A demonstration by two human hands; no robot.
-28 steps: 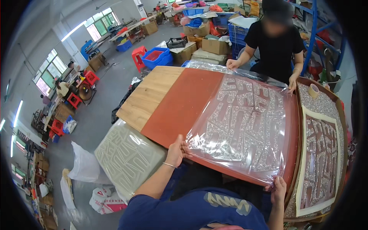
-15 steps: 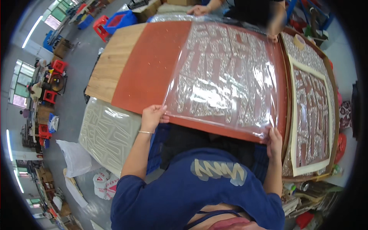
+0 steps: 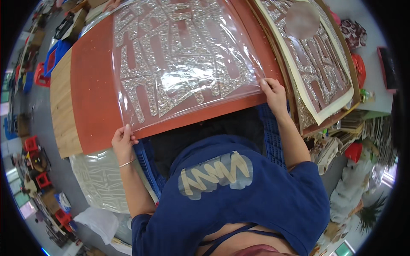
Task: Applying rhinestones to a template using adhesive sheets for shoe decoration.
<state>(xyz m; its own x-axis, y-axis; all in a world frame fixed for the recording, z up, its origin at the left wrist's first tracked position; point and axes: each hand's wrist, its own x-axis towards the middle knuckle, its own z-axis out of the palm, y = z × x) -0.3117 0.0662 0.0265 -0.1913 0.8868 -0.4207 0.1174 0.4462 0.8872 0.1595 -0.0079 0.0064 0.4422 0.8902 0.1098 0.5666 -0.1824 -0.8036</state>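
Observation:
A clear plastic sheet with silvery, glittering cut shapes lies over a reddish-brown board. My left hand pinches the sheet's near left corner between thumb and fingers. At its near right corner, my right hand grips the edge, thumb on top. Both corners sit close to the board's front edge. The sheet's far end runs out of the top of the view.
Bare wood shows left of the board. A pale translucent sheet with line shapes lies below it. To the right stands a cream-framed glittering panel. Part of another person's hand shows at the far edge.
The view has shifted and turned, so the board appears higher and further left. Both hands still hold the sheet's near corners. Less of the other person shows at the far side.

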